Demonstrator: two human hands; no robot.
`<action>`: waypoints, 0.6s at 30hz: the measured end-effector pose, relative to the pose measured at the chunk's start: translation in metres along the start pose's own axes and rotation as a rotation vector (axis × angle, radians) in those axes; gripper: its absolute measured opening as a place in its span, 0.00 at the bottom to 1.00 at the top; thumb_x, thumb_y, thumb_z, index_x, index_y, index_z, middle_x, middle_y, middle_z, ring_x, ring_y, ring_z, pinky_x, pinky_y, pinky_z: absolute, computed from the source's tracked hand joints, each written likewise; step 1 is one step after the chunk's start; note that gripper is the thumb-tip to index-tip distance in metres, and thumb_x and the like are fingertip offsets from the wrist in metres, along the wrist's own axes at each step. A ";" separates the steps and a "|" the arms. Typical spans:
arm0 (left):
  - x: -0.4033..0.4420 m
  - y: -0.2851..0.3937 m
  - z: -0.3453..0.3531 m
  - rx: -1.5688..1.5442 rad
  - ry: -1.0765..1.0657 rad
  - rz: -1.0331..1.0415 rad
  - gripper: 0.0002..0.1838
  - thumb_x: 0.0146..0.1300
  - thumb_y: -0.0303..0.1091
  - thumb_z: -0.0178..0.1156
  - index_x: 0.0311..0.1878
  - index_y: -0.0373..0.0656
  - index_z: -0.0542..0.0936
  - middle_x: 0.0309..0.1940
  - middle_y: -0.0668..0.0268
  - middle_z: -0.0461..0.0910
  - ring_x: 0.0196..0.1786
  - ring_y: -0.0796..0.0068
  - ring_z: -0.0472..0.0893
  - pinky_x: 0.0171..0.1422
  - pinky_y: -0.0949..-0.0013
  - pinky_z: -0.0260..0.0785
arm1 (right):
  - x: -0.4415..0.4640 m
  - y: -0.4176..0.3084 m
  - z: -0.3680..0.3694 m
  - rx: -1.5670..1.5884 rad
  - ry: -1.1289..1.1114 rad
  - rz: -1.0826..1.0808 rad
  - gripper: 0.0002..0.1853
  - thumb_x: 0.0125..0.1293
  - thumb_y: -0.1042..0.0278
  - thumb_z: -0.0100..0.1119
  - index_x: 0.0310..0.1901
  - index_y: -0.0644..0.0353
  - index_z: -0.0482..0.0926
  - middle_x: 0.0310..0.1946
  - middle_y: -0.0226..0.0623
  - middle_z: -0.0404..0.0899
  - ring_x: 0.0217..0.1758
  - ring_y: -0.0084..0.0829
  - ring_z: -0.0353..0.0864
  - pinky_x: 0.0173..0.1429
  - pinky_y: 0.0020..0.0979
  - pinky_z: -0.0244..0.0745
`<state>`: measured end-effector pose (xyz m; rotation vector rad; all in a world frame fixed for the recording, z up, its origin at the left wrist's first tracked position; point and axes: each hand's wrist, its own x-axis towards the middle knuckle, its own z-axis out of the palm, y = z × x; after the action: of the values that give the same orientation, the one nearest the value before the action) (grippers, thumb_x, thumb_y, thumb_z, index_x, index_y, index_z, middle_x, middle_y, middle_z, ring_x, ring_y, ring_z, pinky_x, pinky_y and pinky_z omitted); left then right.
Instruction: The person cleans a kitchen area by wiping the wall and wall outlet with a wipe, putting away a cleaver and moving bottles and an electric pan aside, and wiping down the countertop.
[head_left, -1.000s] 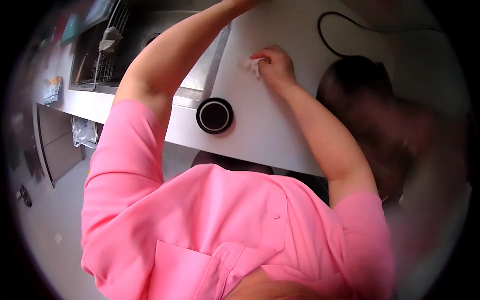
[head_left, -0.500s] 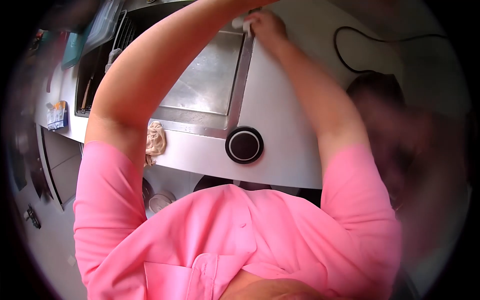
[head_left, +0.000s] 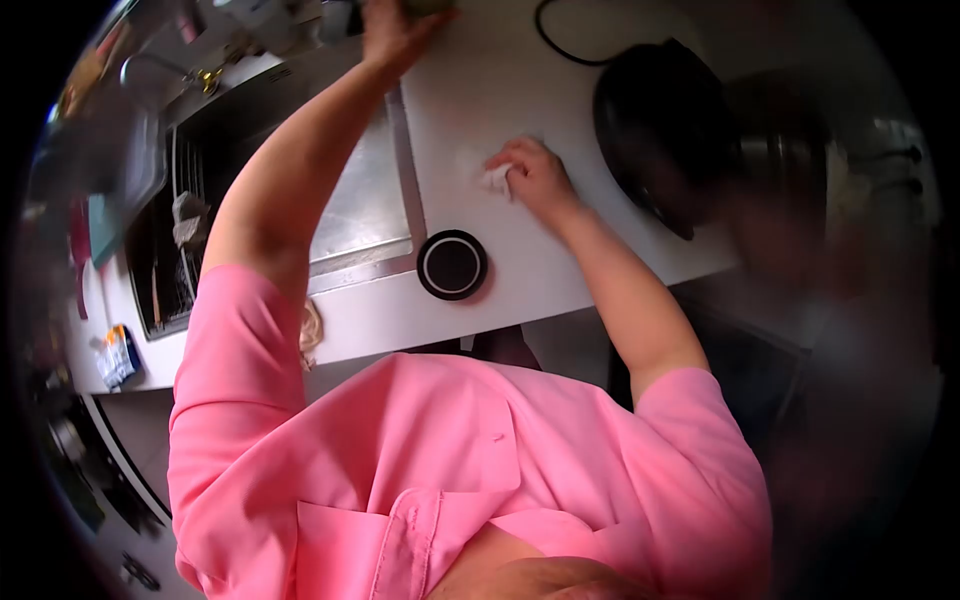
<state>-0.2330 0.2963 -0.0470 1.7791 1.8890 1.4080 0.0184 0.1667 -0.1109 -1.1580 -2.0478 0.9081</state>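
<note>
My right hand (head_left: 543, 183) is closed around a small crumpled white cloth (head_left: 497, 179), pressed low over the white countertop (head_left: 520, 255). Whether the cloth is fabric or paper I cannot tell. At the top edge of the view, my left hand (head_left: 396, 38) reaches beyond the sink, its thumb extended to the right beside a greenish thing (head_left: 428, 6) that is mostly cut off. The other fingers of that hand run out of view. Nearer my body, a round black disc with a pale ring (head_left: 452, 265) lies by the sink's corner.
A steel sink (head_left: 408, 170) with a dish rack (head_left: 185, 245) and a brass-coloured tap fitting (head_left: 208, 80) is on the left. On the right sits a large black appliance (head_left: 660, 130) with a cord. A beige rag (head_left: 311, 328) hangs at the front edge; a small packet (head_left: 120, 355) stands far left.
My right hand has come from the sink's far corner toward me and right across the countertop with the white cloth. My left hand has come into view. The camera view has shifted right.
</note>
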 end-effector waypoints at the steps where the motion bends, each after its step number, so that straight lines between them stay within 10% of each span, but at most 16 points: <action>1: 0.001 -0.005 0.000 0.009 -0.001 0.022 0.35 0.44 0.42 0.70 0.55 0.40 0.68 0.49 0.48 0.72 0.55 0.48 0.70 0.60 0.51 0.62 | 0.002 0.005 -0.001 -0.005 0.027 0.014 0.15 0.50 0.82 0.48 0.34 0.56 0.83 0.31 0.35 0.73 0.36 0.35 0.77 0.40 0.29 0.72; 9: 0.021 -0.072 0.036 -0.164 -0.046 0.017 0.37 0.39 0.52 0.75 0.50 0.37 0.76 0.45 0.47 0.79 0.51 0.49 0.78 0.55 0.56 0.69 | -0.062 -0.008 0.017 -0.152 0.172 -0.110 0.13 0.51 0.81 0.49 0.34 0.56 0.82 0.38 0.36 0.74 0.38 0.35 0.76 0.40 0.31 0.73; 18: -0.016 -0.028 0.021 -0.165 -0.050 -0.235 0.54 0.41 0.54 0.75 0.62 0.26 0.59 0.60 0.45 0.64 0.62 0.54 0.67 0.66 0.60 0.58 | -0.204 0.024 -0.106 -0.147 0.441 0.412 0.14 0.51 0.84 0.50 0.35 0.57 0.82 0.37 0.37 0.74 0.39 0.37 0.77 0.36 0.31 0.75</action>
<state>-0.2331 0.2977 -0.0861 1.4506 1.8286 1.3762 0.1993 0.0234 -0.1033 -1.7286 -1.5649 0.6132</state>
